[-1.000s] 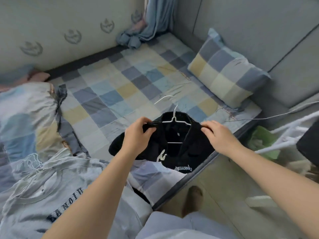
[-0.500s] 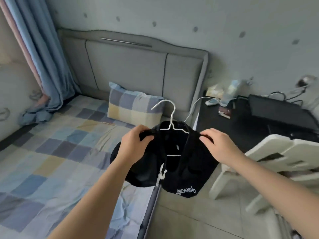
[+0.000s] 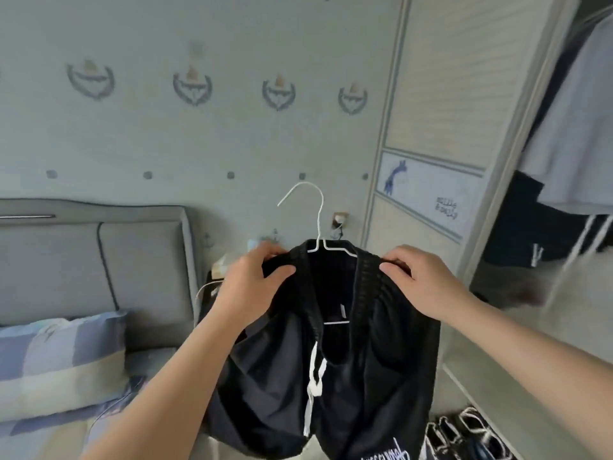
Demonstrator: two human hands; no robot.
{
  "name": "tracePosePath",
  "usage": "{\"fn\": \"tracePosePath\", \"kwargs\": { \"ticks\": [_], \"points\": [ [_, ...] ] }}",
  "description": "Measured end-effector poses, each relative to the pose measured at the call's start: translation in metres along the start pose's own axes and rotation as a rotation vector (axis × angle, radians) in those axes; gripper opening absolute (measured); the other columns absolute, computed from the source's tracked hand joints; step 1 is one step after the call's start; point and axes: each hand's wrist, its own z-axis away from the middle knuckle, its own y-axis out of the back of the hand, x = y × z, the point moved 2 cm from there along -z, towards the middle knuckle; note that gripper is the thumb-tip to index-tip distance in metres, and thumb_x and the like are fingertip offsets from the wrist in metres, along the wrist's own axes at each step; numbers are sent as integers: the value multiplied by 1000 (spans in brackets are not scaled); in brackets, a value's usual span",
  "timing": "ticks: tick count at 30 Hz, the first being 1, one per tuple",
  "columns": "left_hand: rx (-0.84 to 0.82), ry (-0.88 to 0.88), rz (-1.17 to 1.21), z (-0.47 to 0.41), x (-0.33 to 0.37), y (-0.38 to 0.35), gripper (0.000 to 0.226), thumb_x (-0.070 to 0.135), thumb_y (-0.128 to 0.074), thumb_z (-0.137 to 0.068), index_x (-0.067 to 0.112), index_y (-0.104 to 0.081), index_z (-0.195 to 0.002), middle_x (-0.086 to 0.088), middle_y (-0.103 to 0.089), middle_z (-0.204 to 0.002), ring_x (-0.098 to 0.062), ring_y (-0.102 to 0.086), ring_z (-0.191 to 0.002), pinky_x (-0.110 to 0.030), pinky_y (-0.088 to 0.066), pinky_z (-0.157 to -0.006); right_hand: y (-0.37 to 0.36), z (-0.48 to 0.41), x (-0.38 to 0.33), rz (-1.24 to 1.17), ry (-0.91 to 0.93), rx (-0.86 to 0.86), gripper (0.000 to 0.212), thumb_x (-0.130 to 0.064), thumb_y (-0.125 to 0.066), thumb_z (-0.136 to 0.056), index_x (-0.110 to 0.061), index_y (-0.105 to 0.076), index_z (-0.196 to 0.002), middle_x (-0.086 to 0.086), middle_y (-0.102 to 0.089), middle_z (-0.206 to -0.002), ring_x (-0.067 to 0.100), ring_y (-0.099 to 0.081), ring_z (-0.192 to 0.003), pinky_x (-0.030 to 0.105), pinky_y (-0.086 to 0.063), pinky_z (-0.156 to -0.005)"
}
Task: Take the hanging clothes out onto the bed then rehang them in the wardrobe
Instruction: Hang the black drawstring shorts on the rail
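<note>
Both hands held black shorts [image 3: 331, 376] up on a white wire hanger [image 3: 317, 234]. The left hand [image 3: 252, 287] and right hand [image 3: 421, 283] each pinched the waistband's ends. An open wardrobe [image 3: 517, 180] stood to the right.

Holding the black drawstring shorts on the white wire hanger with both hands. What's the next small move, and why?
Probably carry them right toward the open wardrobe. The left hand and right hand both grip the waistband of the black drawstring shorts, the hook of the white wire hanger stands free above, and a pale garment hangs there.

Black shorts [image 3: 348, 376], white hanger [image 3: 316, 227]
</note>
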Motion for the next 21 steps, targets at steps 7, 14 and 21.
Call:
{"fn": "tracePosePath", "kwargs": {
  "ticks": [7,14,21],
  "points": [
    [-106,-270,126,-105,115,-89,16,36,-70,-90,46,-57,-92,39,-59,-90,16,-55,-86,-6,-41,-63,144,4,55,118,-118,198,10,-34,-58,-95,-32,-62,-86,-20,-63,-80,-5,-58,-80,9,-39,-67],
    [-164,-505,176,-193,230,-162,12,45,-65,-90,42,-57,-98,25,-59,-89,9,-54,-86,-14,-39,-67,269,6,81,299,-244,389,13,-33,-59,-95,-32,-61,-82,-20,-66,-77,-4,-60,-77,19,-44,-69],
    [-250,-727,307,-258,342,-231,10,44,-66,-90,38,-60,-94,22,-61,-88,-1,-56,-86,-22,-42,-72,373,12,83,510,-396,604,16,-31,-59,-95,-31,-62,-79,-15,-65,-77,-4,-58,-74,11,-38,-64]
  ]
}}
